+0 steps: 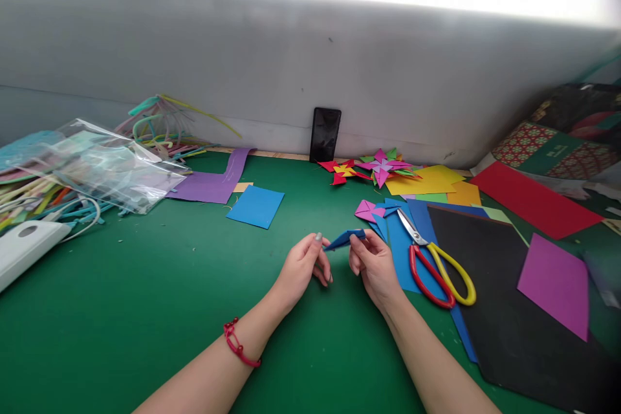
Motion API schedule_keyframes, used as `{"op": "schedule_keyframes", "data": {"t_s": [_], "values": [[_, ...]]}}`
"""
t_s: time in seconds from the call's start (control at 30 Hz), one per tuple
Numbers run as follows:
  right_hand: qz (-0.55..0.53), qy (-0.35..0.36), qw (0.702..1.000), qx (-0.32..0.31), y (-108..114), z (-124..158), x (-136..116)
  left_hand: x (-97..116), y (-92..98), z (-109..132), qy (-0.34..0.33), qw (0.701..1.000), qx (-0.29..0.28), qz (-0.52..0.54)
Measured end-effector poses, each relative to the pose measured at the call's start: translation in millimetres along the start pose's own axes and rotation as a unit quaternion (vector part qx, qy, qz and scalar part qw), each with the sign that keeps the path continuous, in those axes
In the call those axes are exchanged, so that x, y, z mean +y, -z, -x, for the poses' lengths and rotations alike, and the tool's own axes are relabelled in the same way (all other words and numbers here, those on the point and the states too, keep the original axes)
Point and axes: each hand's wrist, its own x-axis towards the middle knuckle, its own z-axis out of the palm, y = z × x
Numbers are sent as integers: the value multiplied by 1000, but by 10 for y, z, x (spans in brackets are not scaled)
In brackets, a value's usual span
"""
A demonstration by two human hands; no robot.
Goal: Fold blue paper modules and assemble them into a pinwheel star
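Observation:
Both my hands meet over the green table (145, 310) and pinch a small folded blue paper piece (343, 239) between them. My left hand (303, 266), with a red bracelet on its wrist, grips the piece's left end with closed fingers. My right hand (372, 263) pinches its right end. Just right of my right hand lie red-and-yellow scissors (439, 268) on blue paper sheets (402, 242). A folded pink paper piece (365, 210) rests beyond the hands.
Finished paper stars (376, 169) lie by the wall next to a black phone (325, 134). Yellow, red, black and purple sheets (555, 283) cover the right side. A blue sheet (255, 206), a purple strip, a plastic bag (104, 165) and coloured strips lie at the left.

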Motion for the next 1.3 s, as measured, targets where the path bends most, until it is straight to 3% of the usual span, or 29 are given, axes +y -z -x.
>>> {"op": "schedule_keyframes", "data": {"t_s": [0.37,0.5,0.67,0.77,0.93,1.03,1.13,1.3], "values": [[125,4,989,-72,-67,73,-47,27,50,-7,2,998,-47,40],[104,-6,991,-89,-52,70,-57,13,60,-16,3,998,-36,51],[21,-35,998,-54,-41,36,-41,28,40,-10,-1,998,-60,16],[55,-41,997,-40,-58,34,-49,56,21,6,2,997,-74,-1],[103,-62,988,-93,-89,47,-80,40,32,3,5,999,-41,-22],[70,-85,991,-81,-64,44,-101,3,58,-4,3,999,-37,-4],[-29,-109,992,-65,2,45,-146,-11,61,4,-7,1000,-20,15],[-179,-109,959,-192,99,56,-230,26,-35,-124,9,996,45,-74]]}}
